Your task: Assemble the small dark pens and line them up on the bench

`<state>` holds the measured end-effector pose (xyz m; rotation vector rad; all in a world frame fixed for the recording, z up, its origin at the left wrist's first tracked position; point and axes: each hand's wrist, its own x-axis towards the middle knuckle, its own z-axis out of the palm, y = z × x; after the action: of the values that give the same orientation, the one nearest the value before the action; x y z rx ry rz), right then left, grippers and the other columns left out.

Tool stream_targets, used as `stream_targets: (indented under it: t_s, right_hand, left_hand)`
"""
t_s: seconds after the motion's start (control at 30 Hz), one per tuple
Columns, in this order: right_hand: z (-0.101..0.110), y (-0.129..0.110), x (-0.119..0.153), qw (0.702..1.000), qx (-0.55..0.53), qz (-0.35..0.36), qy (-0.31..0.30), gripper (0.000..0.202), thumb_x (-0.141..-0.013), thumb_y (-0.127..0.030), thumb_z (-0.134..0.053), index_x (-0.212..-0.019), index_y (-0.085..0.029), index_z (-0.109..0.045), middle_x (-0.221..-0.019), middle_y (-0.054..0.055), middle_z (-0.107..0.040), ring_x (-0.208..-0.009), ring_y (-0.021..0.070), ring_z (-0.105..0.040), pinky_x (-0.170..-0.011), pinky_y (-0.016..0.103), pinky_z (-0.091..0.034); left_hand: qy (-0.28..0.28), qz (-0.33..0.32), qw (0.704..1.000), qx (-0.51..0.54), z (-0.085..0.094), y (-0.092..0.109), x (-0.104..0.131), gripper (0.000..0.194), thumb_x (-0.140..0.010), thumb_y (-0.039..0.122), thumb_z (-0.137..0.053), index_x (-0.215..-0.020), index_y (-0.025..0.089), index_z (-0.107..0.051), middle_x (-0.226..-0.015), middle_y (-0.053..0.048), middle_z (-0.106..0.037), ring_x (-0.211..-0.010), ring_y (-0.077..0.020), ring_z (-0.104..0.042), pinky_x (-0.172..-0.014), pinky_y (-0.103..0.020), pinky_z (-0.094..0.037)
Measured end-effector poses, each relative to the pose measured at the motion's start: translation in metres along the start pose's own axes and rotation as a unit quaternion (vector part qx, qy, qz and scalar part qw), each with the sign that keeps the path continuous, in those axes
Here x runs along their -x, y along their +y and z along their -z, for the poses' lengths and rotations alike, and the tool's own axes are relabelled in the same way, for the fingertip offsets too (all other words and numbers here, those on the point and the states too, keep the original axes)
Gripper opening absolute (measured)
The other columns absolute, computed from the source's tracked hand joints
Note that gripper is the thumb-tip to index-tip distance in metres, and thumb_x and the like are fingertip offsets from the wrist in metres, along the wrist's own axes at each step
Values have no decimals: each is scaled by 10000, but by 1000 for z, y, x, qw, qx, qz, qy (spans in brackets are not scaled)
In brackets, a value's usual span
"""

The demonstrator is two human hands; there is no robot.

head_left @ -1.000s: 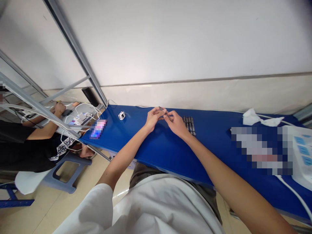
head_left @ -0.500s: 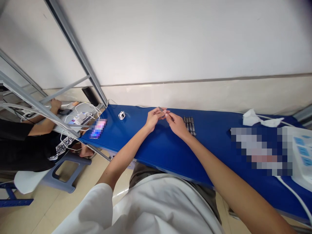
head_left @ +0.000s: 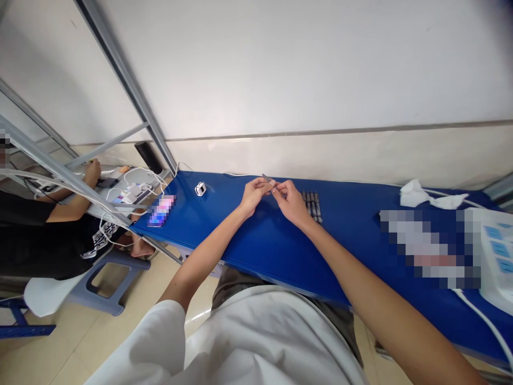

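My left hand (head_left: 255, 195) and my right hand (head_left: 290, 199) meet above the far side of the blue table (head_left: 256, 251). Between them is a slim dark grey pen (head_left: 266, 178), its tip jutting out past the left fingers towards the wall. Fingers of both hands are pinched on it and cover most of its length. Just right of my right hand, several similar dark grey pens (head_left: 315, 206) lie side by side in a row, partly hidden by the wrist.
A small white device (head_left: 200, 189) and a blurred phone (head_left: 162, 210) lie to the left. On the right are crumpled tissue (head_left: 430, 197), a pixelated item and a white appliance (head_left: 499, 251) with a cable. Another person's hand (head_left: 93, 172) is at the cluttered neighbouring table, beyond a metal frame (head_left: 132, 96).
The right fingers have shifted slightly up along the pen, and more of its tip shows past the left hand. The other person's hand has risen a little.
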<state>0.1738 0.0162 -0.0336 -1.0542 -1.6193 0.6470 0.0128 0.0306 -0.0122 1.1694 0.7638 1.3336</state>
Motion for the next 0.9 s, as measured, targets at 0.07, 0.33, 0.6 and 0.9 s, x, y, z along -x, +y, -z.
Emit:
stream_targets:
  t_s: [0.07,0.33,0.6,0.9]
  right_hand:
    - [1,-1,0,1000,7,0,-4,361,-1061,-624,-614,-993,-271,-580,-1071,135,-808,-950,313,-764,-882,465,-567]
    - [8,-5,-2,998,48,12,-27,498,-1122,-657,-484,-830,-266,-586,-771,54,-686,-716,246,-623,-725,384,-455]
    - [2,-4,-2,999,4,-36,10,454,-1036,-719,-619,-1008,-266,-607,-863,80,-749,-792,280,-682,-747,402,-504]
    - [6,-4,-3,999,31,-3,-36,559,-1096,-737,-462,-873,-257,-643,-740,52,-652,-712,249,-599,-675,381,-452]
  left_hand:
    - [6,5,1000,-19,1,0,0,443,-784,564,-995,-866,190,-772,-949,-67,-782,-876,-176,-707,-850,-320,-534]
    - [5,18,999,-40,3,2,0,443,-813,599,-960,-822,195,-779,-901,-57,-765,-869,-177,-707,-844,-308,-526]
    - [4,8,999,-46,2,0,-1,481,-776,649,-968,-842,206,-793,-926,-60,-775,-884,-185,-694,-816,-304,-541]
    - [4,17,998,-55,2,0,-1,474,-831,660,-924,-848,202,-803,-917,-68,-773,-874,-179,-692,-824,-305,-523]
